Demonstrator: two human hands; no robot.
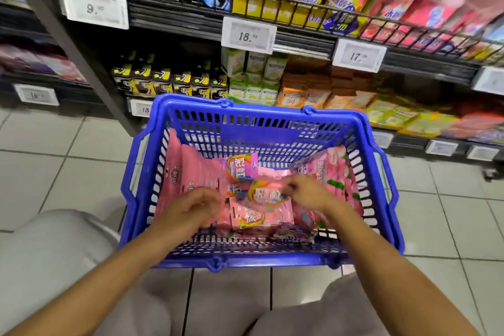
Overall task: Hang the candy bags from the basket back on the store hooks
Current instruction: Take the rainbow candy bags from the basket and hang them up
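Observation:
A blue plastic basket (261, 123) stands on the tiled floor in front of me, filled with several pink candy bags (253, 215). My left hand (191, 209) is inside the basket at its left, fingers curled down over the pink bags; the blur hides whether it grips one. My right hand (308, 191) is at the right, its fingers pinching the edge of a pink bag with a rainbow logo (266, 194). No store hooks are visible.
Store shelves (300, 35) with snack bags, gum packs and price tags (248, 34) rise behind the basket. A dark shelf upright (81, 63) slants down at the left. My knees in grey trousers (54, 254) flank the basket's near edge.

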